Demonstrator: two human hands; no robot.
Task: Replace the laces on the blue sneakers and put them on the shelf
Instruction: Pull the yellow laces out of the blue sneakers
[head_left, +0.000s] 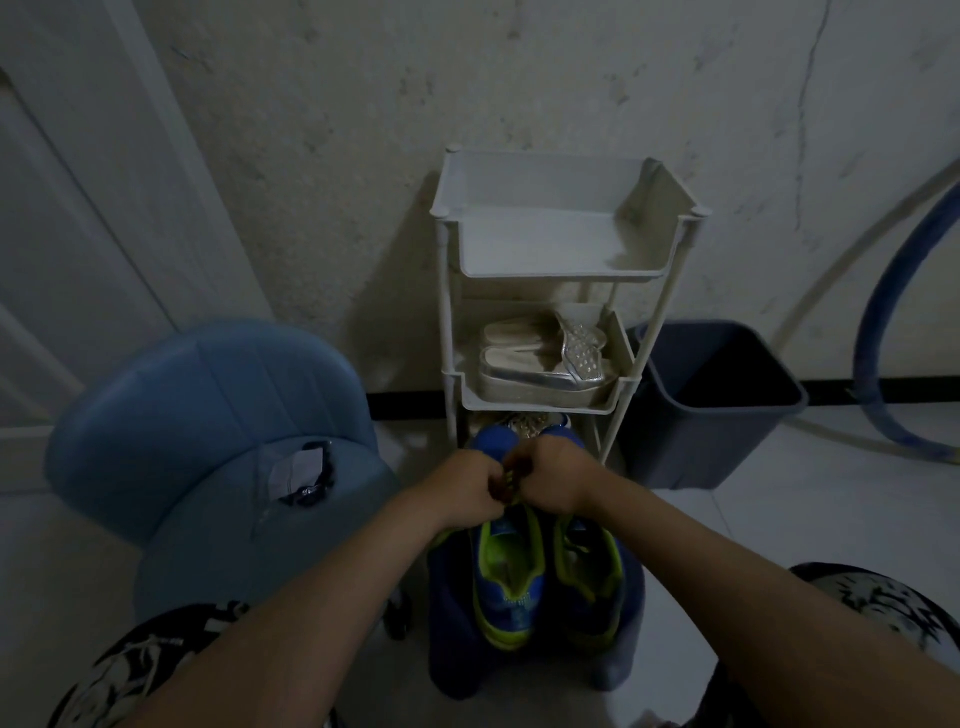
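Here, two blue sneakers (545, 571) with lime-green linings sit side by side on a low blue stool (452, 649) in the near centre, toes pointing toward the far wall. Both hands meet over the front of the left sneaker: the left hand (465, 483) and the right hand (553, 478) are curled, knuckles almost touching, each grip pinched on a yellow-green lace (511, 483) between them. The light is dim, so exactly how the fingers hold the lace is hard to tell. Just beyond the hands stands a white three-tier shelf (566, 260) against the wall; its top tier is bare, and the middle one holds a pair of silvery sandals (540, 358). A blue padded chair (208, 415) stands to the left with a small dark item on its seat. A dark bin (711, 405) is on the floor to the right of the shelf.
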